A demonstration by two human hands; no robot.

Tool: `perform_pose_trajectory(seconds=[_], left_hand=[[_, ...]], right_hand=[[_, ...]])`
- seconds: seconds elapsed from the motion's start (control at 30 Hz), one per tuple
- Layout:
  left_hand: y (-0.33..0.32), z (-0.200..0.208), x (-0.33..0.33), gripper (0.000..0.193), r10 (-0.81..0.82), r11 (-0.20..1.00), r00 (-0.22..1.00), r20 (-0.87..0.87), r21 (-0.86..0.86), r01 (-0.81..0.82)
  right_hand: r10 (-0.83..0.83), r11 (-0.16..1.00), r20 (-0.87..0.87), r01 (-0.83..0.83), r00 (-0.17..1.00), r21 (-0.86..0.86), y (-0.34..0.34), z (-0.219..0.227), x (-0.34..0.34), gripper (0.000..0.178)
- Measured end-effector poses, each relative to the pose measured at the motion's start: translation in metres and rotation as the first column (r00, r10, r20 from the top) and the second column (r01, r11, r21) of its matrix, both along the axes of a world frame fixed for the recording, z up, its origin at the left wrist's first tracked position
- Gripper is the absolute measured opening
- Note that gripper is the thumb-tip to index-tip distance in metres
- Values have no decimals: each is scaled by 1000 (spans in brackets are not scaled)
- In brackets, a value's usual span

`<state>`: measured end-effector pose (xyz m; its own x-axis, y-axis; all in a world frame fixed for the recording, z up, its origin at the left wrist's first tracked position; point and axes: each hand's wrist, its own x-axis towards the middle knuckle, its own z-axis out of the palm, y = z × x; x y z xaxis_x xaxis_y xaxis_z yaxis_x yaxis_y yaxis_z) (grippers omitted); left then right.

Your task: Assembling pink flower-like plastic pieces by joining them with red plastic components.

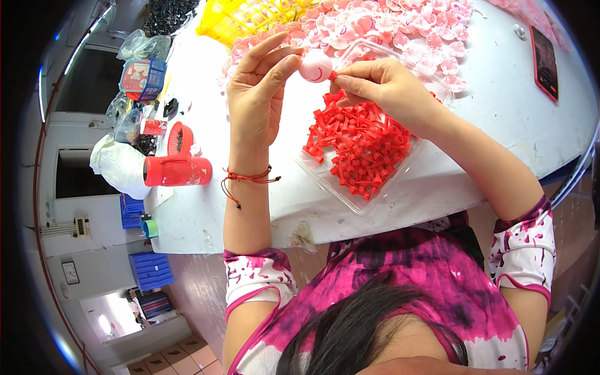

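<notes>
Between my hands is a small pale pink ball (315, 67) with a dark smile line on it. My left hand (259, 87) pinches its left side between thumb and fingertips. At the ball's right side, my right hand (387, 87) grips a small red plastic piece (333, 75), which touches the ball; its far end is hidden by my fingers. Below my right hand lies a heap of similar red plastic pieces (359, 144) in a clear plastic tray (325, 181) near the table's front edge.
Many pink shell-like parts (431, 40) cover the back of the white table (250, 215), beside a yellow basket (234, 19). A red cylindrical container (178, 170), a red basket (180, 137) and a white bag (115, 165) stand at the left. A red-edged phone (545, 62) lies at the right.
</notes>
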<state>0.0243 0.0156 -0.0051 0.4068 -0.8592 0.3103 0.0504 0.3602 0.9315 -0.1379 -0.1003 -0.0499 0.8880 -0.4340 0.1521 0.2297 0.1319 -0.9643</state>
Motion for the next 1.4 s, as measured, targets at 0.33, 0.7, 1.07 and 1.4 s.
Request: perform_pose_trajectory(seconds=[0.33,0.7,1.07,1.4], left_hand=[[1,2,-2,36,71,997,993,90,22,-73],[0,-1,-1,28,82,996,990,113,21,-85],[-1,-8,-1,24,47,998,997,65,-32,-45],[-4,-1,-34,30,330,944,803,496,-192,-269]], right_hand=[[-124,974,-15,119,992,-192,-2,-4,1,20],[-93,950,12,92,996,-300,-12,0,-1,19],[-30,942,48,44,998,-332,-16,-1,0,20],[61,969,60,-74,996,236,-7,1,2,24]])
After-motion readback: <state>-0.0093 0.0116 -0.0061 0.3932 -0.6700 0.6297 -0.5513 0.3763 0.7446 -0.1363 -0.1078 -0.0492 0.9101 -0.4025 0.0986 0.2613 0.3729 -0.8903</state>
